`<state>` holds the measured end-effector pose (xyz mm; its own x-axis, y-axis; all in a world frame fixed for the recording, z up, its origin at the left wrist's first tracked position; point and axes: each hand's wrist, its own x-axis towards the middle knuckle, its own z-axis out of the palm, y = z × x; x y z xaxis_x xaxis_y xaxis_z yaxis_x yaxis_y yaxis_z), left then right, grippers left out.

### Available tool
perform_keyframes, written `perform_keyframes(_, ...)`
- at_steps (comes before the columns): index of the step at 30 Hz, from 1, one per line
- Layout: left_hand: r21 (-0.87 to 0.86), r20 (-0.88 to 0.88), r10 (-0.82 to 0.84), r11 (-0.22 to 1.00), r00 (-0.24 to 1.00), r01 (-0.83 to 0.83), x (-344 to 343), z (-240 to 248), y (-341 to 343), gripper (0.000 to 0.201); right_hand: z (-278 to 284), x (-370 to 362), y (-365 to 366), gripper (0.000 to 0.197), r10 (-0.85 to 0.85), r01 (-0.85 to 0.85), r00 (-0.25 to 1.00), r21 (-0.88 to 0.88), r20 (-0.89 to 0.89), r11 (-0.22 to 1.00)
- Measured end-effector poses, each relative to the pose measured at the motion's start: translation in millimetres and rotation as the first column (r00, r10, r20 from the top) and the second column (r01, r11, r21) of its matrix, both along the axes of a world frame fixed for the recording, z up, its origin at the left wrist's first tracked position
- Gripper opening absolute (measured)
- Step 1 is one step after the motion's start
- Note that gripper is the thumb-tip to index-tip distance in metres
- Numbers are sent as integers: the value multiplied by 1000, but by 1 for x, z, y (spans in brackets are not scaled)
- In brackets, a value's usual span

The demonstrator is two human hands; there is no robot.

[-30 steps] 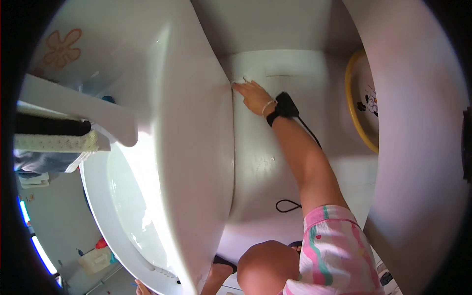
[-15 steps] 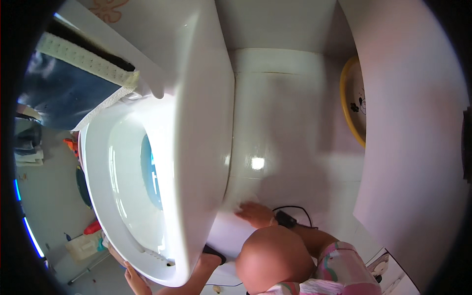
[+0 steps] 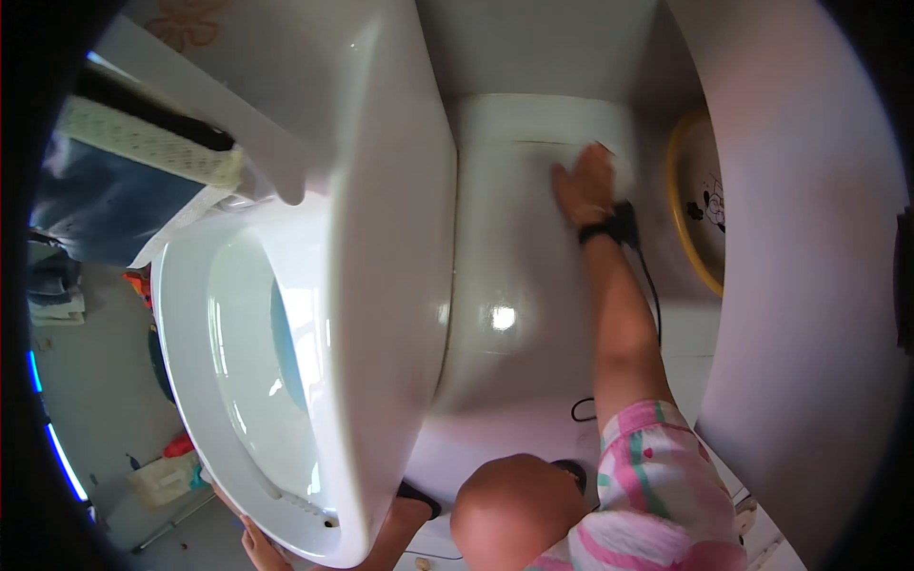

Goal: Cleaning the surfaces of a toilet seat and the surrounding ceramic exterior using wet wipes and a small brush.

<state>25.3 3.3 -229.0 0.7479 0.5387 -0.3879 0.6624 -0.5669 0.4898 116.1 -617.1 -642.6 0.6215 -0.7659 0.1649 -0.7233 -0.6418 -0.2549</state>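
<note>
One half-spread right hand [image 3: 585, 186] at two o'clock is seemingly pressing a likely soft wipe [image 3: 622, 172], best held mid-sheet; the left hand [image 3: 258, 547], at seven, is curling, both grips unclear.

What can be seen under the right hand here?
Pale floor shows around the right hand, and a blurred whitish patch, possibly a cloth, beside its fingers. Whatever is directly beneath the palm is covered.

Short sleeve [image 3: 633, 466] on the right is white with wavy pink and green stripes, plus a little heart. Farther along there's a black wrist strap [image 3: 596, 230] with a chunky black box [image 3: 625, 225] and black cable [image 3: 651, 284], then a pale bracelet [image 3: 592, 210] by the right hand [image 3: 584, 186]. Footwear [image 3: 419, 498]'s dark.
</note>
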Motion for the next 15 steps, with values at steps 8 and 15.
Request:
perform_keyframes(8, 221, -151, -392, 881, 908, 417, -9, 8, 37, 53, 16, -3, 145, 71, 731, -720, 680, 244, 58, 650)
perform_keyframes(15, 298, -248, -395, 837, 884, 458, -14, 7, 46, 51, 59, -106, 106, 76, 370, -335, 897, 174, -240, 926)
